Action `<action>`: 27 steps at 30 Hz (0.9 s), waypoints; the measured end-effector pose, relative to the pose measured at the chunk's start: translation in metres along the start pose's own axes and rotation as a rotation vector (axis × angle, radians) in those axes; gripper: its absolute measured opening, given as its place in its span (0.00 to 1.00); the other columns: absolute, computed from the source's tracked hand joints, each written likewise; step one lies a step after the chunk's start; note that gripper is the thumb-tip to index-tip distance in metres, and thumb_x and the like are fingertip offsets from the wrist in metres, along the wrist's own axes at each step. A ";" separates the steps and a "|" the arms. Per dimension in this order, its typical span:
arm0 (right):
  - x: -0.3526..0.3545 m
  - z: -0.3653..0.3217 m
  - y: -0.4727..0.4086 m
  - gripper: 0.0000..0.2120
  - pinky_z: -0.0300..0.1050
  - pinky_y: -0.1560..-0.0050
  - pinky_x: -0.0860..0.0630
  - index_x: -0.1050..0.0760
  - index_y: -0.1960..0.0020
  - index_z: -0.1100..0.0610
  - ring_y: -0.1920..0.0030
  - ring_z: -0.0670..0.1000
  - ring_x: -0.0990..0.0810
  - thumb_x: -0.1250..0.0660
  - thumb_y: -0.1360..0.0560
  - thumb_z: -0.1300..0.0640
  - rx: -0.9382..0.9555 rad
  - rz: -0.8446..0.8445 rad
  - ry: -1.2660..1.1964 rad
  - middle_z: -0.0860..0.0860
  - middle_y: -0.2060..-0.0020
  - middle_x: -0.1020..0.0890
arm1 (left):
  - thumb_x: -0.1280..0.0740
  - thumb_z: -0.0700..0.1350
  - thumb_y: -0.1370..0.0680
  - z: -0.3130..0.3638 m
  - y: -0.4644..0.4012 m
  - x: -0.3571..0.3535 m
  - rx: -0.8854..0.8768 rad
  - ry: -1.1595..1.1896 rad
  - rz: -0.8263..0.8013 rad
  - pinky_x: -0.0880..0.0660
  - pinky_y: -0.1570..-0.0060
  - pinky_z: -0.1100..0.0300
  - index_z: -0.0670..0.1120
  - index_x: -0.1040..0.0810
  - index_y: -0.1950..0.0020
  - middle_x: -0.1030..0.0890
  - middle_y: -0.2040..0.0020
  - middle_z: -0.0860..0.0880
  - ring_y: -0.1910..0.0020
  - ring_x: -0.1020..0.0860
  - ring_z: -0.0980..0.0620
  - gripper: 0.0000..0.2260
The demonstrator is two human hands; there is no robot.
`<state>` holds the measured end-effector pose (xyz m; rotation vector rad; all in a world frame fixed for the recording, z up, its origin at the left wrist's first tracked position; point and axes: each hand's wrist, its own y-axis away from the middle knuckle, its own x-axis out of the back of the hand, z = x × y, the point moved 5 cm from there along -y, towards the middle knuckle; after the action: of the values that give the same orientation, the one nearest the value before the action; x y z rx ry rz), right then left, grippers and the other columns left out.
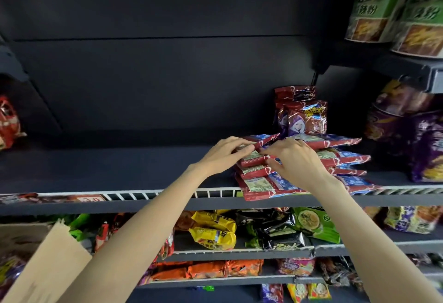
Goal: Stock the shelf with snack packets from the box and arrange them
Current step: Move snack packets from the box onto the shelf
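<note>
A stack of red-and-blue snack packets [340, 158] lies flat on the dark shelf [107, 170], right of centre, its lowest packet overhanging the white wire front rail. Two matching packets [304, 118] stand upright behind the stack. My left hand [223, 156] pinches the left end of the top packet [261, 140], fingers curled over its edge. My right hand [294, 161] lies on the stack beside it, fingers curled on the same packet edge and thumb against the packets below. A brown cardboard box flap [45, 262] shows at lower left.
Purple packets [412, 134] crowd the shelf's right end and a red packet [9, 122] sits at far left. Green-labelled tubs [395, 14] stand on a higher shelf at upper right. Lower shelves hold yellow, black, green and orange packets [215, 233]. The shelf's left half is bare.
</note>
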<state>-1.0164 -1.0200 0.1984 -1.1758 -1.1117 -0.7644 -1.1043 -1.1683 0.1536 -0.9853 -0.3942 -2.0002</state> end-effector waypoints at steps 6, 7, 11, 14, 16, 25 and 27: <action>0.001 -0.002 0.000 0.16 0.45 0.44 0.27 0.27 0.34 0.47 0.38 0.50 0.26 0.41 0.20 0.50 -0.085 0.012 -0.002 0.48 0.39 0.22 | 0.39 0.48 0.20 0.001 -0.014 -0.006 0.015 0.337 0.016 0.27 0.41 0.47 0.52 0.25 0.51 0.27 0.37 0.51 0.41 0.26 0.50 0.04; 0.000 -0.001 0.000 0.16 0.44 0.44 0.27 0.27 0.33 0.47 0.38 0.50 0.26 0.41 0.20 0.49 -0.106 0.005 -0.004 0.48 0.39 0.22 | 0.39 0.46 0.20 0.000 -0.015 -0.007 0.027 0.433 0.017 0.26 0.41 0.49 0.52 0.25 0.54 0.26 0.37 0.51 0.42 0.25 0.49 0.06; 0.003 -0.005 0.006 0.15 0.45 0.49 0.25 0.25 0.35 0.52 0.41 0.51 0.23 0.40 0.20 0.53 -0.163 0.038 -0.045 0.50 0.40 0.21 | 0.43 0.47 0.18 0.002 -0.011 -0.009 0.081 0.484 0.012 0.26 0.42 0.49 0.54 0.24 0.43 0.23 0.40 0.49 0.44 0.22 0.50 0.10; 0.020 -0.024 0.016 0.11 0.41 0.60 0.28 0.20 0.42 0.56 0.52 0.55 0.19 0.36 0.22 0.59 -0.137 0.274 -0.140 0.53 0.49 0.18 | 0.44 0.49 0.18 0.005 0.006 0.007 -0.003 0.262 0.094 0.30 0.37 0.55 0.54 0.29 0.33 0.25 0.36 0.53 0.37 0.28 0.56 0.14; 0.033 -0.050 0.021 0.09 0.40 0.60 0.28 0.20 0.45 0.57 0.54 0.54 0.19 0.36 0.23 0.60 -0.075 0.431 -0.158 0.52 0.53 0.17 | 0.43 0.49 0.19 0.007 0.030 0.027 -0.095 0.105 0.189 0.33 0.36 0.55 0.53 0.29 0.33 0.24 0.37 0.57 0.36 0.30 0.58 0.14; -0.002 -0.226 0.002 0.12 0.34 0.67 0.29 0.20 0.44 0.56 0.65 0.47 0.19 0.40 0.22 0.56 0.277 0.427 -0.417 0.48 0.61 0.17 | 0.36 0.46 0.23 -0.033 0.239 0.121 -0.289 -0.557 0.616 0.27 0.68 0.61 0.49 0.18 0.55 0.19 0.66 0.56 0.68 0.22 0.57 0.08; -0.022 -0.274 -0.005 0.12 0.39 0.67 0.24 0.21 0.43 0.55 0.64 0.48 0.18 0.40 0.22 0.55 0.388 0.317 -0.482 0.48 0.60 0.16 | 0.36 0.45 0.23 -0.063 0.294 0.140 -0.211 -0.623 0.659 0.28 0.69 0.64 0.48 0.17 0.58 0.20 0.68 0.56 0.70 0.22 0.57 0.08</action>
<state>-0.9549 -1.2872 0.1777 -1.1871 -1.3481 -0.0072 -0.9457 -1.4564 0.1961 -1.6252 -0.1474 -1.1321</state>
